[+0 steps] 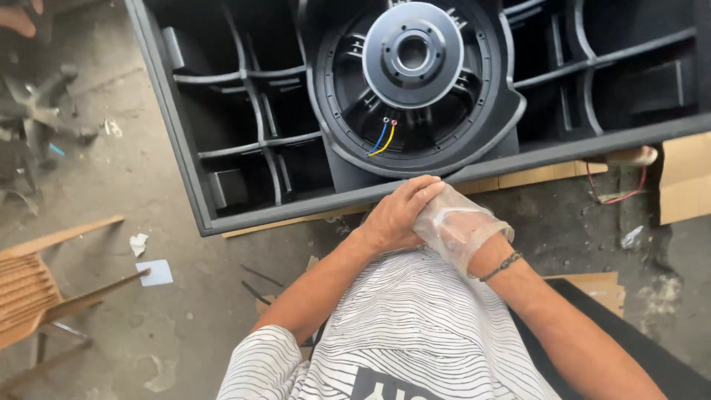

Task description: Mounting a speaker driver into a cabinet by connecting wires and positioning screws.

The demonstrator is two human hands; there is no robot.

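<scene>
My right hand (pixel 453 224) wears a thin clear plastic glove, its cuff open at the wrist beside a dark bracelet. My left hand (pixel 398 211) is bare and wraps over the gloved fingers, gripping the glove near the fingertips. Both hands hover just in front of the near edge of a large black speaker cabinet (pixel 194 174) lying open on the ground. Inside it sits a round speaker driver (pixel 412 53) seen from the back, with blue and yellow wires (pixel 381 139) at its terminals.
Black curved braces (pixel 252 74) divide the cabinet. A wooden chair (pixel 33 289) stands at the left. Cardboard pieces (pixel 685 178) lie at the right with a red wire (pixel 618 196). Paper scraps (pixel 155 272) lie on the concrete floor. A black mat (pixel 652 355) is by my right arm.
</scene>
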